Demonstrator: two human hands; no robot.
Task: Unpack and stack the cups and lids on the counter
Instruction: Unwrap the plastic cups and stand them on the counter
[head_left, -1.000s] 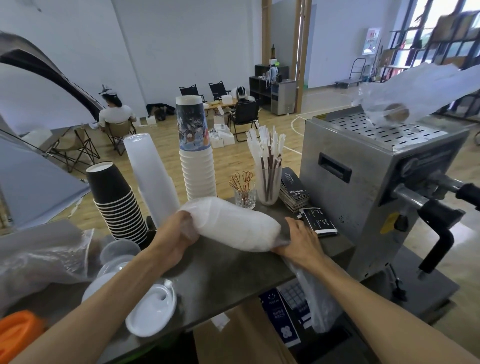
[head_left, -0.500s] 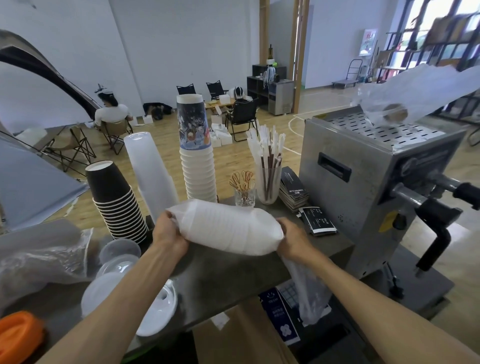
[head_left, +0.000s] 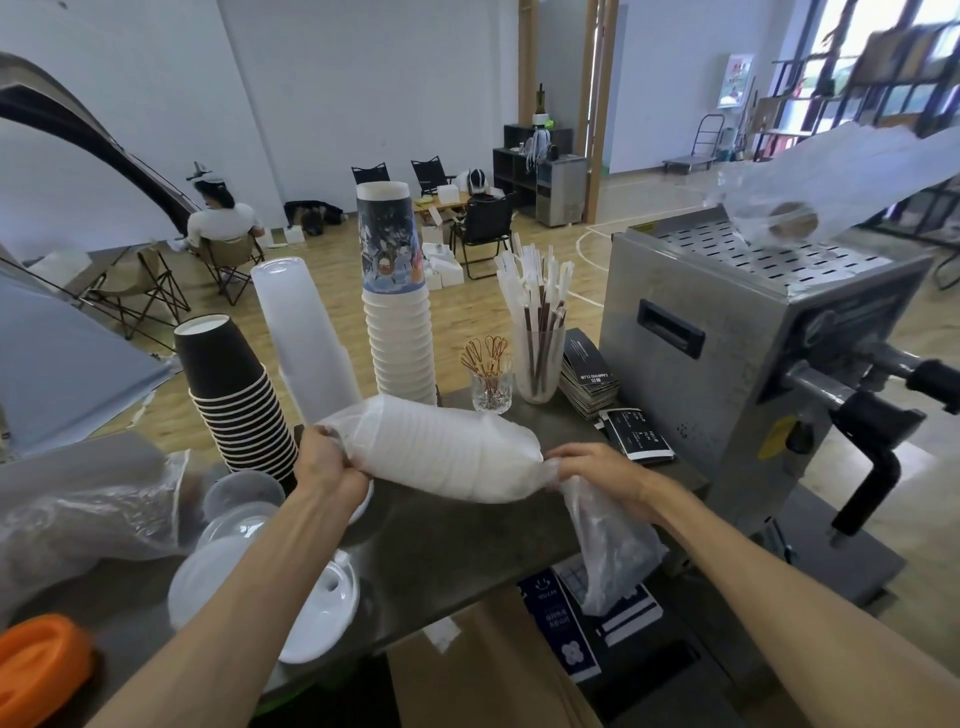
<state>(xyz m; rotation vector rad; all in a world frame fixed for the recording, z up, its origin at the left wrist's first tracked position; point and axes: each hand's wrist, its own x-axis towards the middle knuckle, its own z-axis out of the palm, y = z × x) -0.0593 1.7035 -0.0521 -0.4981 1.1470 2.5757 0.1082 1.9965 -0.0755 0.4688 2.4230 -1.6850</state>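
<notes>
A plastic sleeve of stacked white lids (head_left: 441, 447) lies sideways just above the dark counter (head_left: 457, 540). My left hand (head_left: 330, 465) grips its left end. My right hand (head_left: 597, 467) pinches its right end, where the loose bag tail (head_left: 608, 551) hangs over the counter's edge. Behind stand a stack of black cups (head_left: 234, 395), a tall sleeve of clear cups (head_left: 304, 338) and a stack of white cups topped by a printed cup (head_left: 397, 312). Loose white lids (head_left: 311, 608) lie at the front left.
A steel coffee machine (head_left: 753, 353) with a black handle fills the right side. A glass of straws (head_left: 537, 343), a small glass of clips (head_left: 491, 382) and black cards (head_left: 589, 376) sit at the back. Crumpled plastic (head_left: 88, 509) and an orange object (head_left: 39, 670) lie at the left.
Both hands have lifted the sleeve of lids slightly off the counter and shifted their grip toward its ends. The bag tail now hangs lower on the right.
</notes>
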